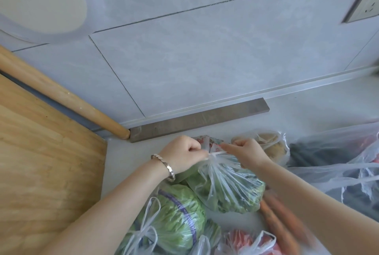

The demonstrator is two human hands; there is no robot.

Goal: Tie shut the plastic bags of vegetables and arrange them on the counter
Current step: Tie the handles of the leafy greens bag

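Observation:
A clear plastic bag of leafy greens (229,191) lies in the middle of the counter. My left hand (184,156) and my right hand (250,152) each pinch one of its handles and pull them apart, with a tight knot (212,155) between them. In front of it sits a bag with a green cabbage (176,220), its handles tied. A bag of red vegetables (246,242) lies at the bottom edge, and carrots (283,224) lie partly under my right forearm.
A bag of potatoes (272,146) sits behind my right hand. Large bags with dark contents (338,162) fill the right side. A wooden cutting board (41,162) and a rolling pin (61,95) stand at the left. A dark bar (199,119) runs along the wall.

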